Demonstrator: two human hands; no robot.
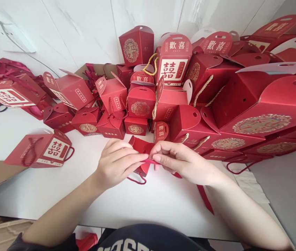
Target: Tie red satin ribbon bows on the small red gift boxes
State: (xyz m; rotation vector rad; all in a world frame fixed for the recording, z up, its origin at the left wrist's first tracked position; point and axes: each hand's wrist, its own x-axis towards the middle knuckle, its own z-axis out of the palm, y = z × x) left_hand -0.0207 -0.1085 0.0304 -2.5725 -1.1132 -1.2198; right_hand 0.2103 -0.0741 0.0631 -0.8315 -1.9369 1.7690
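White tabletop (106, 209); left hand (118, 162), right hand (183, 162) pinch ribbon (151, 161).

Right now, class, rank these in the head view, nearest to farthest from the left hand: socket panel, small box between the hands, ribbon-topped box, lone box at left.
From the left hand:
1. Small box, between the hands
2. Lone box, left on the table
3. Ribbon-topped box, far left, farther back
4. Socket panel, upper-left wall

Smooth card boxes (144, 169), glossy tiles (85, 31)
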